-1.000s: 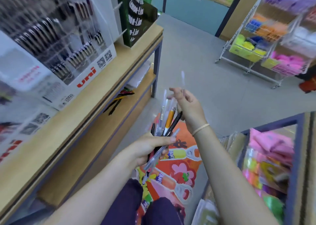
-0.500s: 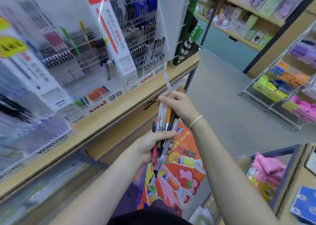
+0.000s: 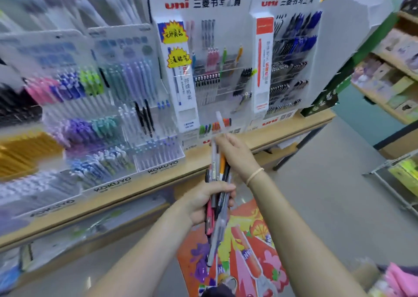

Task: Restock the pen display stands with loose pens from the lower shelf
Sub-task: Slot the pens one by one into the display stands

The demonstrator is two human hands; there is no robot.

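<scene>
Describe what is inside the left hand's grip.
The left hand grips a bundle of pens: orange, black, pink and clear barrels show. Its fingers cover their middles, so the exact count is hidden.

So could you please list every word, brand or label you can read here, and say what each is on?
"uni": header of the middle pen stand
"uni": header of the right pen stand
"KOKUYO": front lip of the clear pen tray
Chinese header characters, yellow stickers, QR labels: too blurred to read
</scene>
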